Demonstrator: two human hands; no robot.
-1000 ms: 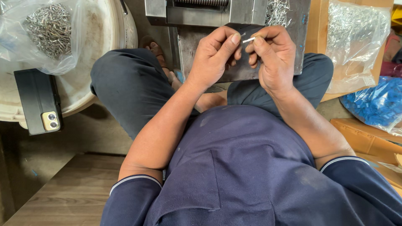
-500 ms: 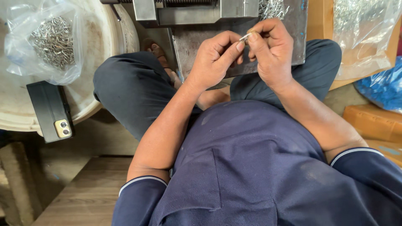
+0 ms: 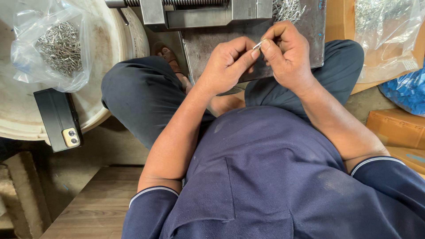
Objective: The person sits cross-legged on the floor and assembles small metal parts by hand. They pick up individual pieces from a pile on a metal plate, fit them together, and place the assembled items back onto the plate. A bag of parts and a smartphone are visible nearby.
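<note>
I sit cross-legged in dark trousers and a navy shirt. My left hand (image 3: 228, 64) and my right hand (image 3: 287, 55) meet over a grey metal plate (image 3: 208, 44) on my lap. Between their fingertips they pinch one small silver metal pin (image 3: 257, 44). A steel vise-like tool (image 3: 195, 11) stands at the plate's far edge. Loose metal pins (image 3: 287, 8) lie in a heap on the plate just beyond my right hand.
A clear bag of metal pins (image 3: 59, 46) rests on a white round tub (image 3: 26, 115) at left, with a black phone (image 3: 57, 119) at its rim. Another clear bag (image 3: 385, 35) on cardboard, a blue bag (image 3: 407, 93) and cardboard boxes (image 3: 396, 128) sit at right.
Both hands stay together on the pin, fingers shifting slightly. The view has tilted, so the hands and plate sit a little higher and the tub shows more.
</note>
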